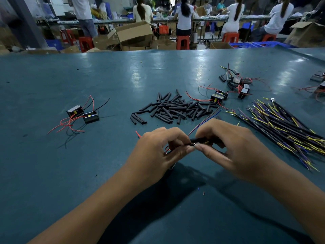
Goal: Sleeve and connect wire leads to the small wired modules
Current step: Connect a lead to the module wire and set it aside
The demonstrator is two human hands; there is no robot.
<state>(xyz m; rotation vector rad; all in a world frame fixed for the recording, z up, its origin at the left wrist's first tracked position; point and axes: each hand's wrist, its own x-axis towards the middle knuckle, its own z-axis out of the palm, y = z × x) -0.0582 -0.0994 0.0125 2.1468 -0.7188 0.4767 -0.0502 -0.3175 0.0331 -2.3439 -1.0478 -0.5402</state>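
Both hands low centre above the teal surface [52, 173], fingertips meeting. Left hand [156, 148] curled, thumb and forefinger pinching thin red wire leads [167, 149] that loop out under the palm. Right hand [233, 147] curled, pinching a short black sleeve [200, 139] with a yellowish wire end showing at its mouth, just at the point where the two thumbs touch. Red and blue wires [209, 118] running up and away from the right hand's grip toward the far right. Whether a module sits under the left palm: cannot tell. Loose pile of cut black sleeve pieces [174, 108] on the surface just beyond the hands, centre. Bundle of black leads with yellow and purple ends [281, 124] fanned out at right, near the right hand, some ends with ring terminals. Pair of small wired modules [82, 113] at left, touching side by side, red and black leads trailing toward the near edge. One module with yellow core [219, 96] beyond the sleeve pile; cluster of further modules [241, 84] behind it, wires tangled. More modules partly cut off at far right edge [319, 78]. Small wire scraps [201, 191] on the surface between the forearms. Background: seated people at a long bench, red stools, cardboard boxes [133, 32], blue crates
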